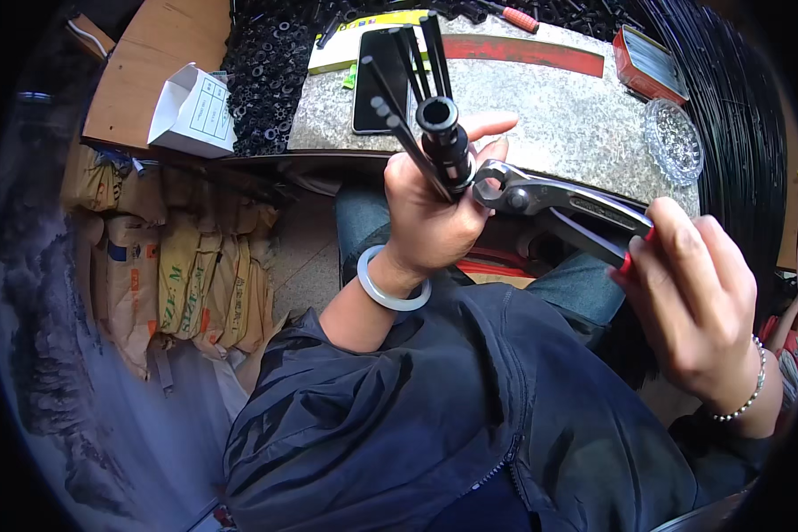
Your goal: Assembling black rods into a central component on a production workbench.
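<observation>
My left hand [430, 217] is closed around a black tubular part [449, 151] that stands upright, its ring-shaped open end facing up. Several thin black rods [408, 66] rise from the same grip beside the tube. My right hand [696, 297] grips the red handles of a pair of metal pliers [541, 199]. The pliers' jaws reach left to the lower end of the tubular part, by my left thumb. Whether the jaws touch the part or pinch something there, I cannot tell.
Ahead is a speckled worktop [559, 111] with a black phone [381, 84], a red strip [523, 55], a red box [647, 66] and a clear dish [674, 142]. Small black parts [262, 84] and a white carton [195, 111] lie left, sacks [177, 275] below. Long black rods [740, 133] crowd the right.
</observation>
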The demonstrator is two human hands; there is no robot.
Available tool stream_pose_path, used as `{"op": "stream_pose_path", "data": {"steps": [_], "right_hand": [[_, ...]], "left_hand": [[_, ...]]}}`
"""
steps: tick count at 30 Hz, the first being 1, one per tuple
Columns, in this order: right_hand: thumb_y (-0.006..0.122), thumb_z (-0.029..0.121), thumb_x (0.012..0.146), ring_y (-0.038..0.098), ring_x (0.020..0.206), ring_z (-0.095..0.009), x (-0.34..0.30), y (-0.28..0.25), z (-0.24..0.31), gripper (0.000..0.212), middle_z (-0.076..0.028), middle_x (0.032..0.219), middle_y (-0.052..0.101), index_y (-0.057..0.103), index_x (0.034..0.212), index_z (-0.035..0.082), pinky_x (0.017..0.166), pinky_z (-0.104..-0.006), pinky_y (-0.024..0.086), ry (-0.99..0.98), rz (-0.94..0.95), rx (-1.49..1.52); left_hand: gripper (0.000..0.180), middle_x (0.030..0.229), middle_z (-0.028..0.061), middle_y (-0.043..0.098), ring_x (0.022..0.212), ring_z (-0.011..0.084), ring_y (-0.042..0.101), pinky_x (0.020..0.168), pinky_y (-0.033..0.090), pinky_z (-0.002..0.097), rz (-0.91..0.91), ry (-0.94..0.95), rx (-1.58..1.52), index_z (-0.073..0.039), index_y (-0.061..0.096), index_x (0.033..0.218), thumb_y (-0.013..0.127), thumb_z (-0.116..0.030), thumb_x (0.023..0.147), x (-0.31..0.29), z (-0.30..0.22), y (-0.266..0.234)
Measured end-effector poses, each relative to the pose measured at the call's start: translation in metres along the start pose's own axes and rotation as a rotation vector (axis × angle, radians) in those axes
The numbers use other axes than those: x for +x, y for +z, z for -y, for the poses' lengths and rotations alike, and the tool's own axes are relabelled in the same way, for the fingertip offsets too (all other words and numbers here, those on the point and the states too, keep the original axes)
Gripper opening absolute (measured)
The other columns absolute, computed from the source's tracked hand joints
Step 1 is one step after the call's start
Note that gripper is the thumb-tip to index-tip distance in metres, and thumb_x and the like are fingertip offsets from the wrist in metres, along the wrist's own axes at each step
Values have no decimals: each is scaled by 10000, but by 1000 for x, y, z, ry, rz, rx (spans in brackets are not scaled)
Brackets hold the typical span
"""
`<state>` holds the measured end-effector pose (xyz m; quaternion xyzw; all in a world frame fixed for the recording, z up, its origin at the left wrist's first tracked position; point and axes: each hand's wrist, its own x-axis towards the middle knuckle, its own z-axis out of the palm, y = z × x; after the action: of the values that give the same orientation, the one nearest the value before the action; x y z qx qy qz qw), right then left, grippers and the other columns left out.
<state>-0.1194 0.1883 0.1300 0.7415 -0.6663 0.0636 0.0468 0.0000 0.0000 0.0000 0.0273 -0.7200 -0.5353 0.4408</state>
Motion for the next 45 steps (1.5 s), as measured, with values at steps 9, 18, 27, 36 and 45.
{"op": "stream_pose_path", "data": {"steps": [9,18,27,36,45], "right_hand": [[687,7,641,543,639,-246,-1,25,-6,145,-167,871,593,610,745,-60,491,-310,411,-85,-346,-257],[745,203,690,443,716,-156,-18,35,-23,295,-88,927,451,546,809,21,628,-250,360,395,49,882],[681,151,785,581,892,-323,8,141,-70,200,-149,988,558,595,879,-4,749,-364,481,509,-251,192],[717,305,782,581,955,-189,21,177,-1,499,-105,1005,595,502,1133,21,838,-316,455,241,-313,1389],[567,144,911,568,767,-100,23,213,37,241,-48,836,600,490,1090,2,704,-254,477,415,-592,1359]], "left_hand": [[291,637,6,570,483,12,451,455,334,151,36,-296,-225,83,580,1107,602,15,824,-1,-10,1],[173,520,-38,517,451,7,468,422,350,176,-32,-334,-173,28,656,1004,578,22,850,5,-20,7],[229,542,-36,508,437,22,440,411,318,165,150,-309,-175,47,608,1080,590,-19,861,6,-25,11],[420,559,-10,502,460,42,455,418,336,171,356,-420,-563,99,470,1215,595,-112,874,12,-13,10],[732,935,72,606,856,133,609,787,491,264,250,-433,-443,7,276,1388,699,-57,794,-11,15,24]]}}
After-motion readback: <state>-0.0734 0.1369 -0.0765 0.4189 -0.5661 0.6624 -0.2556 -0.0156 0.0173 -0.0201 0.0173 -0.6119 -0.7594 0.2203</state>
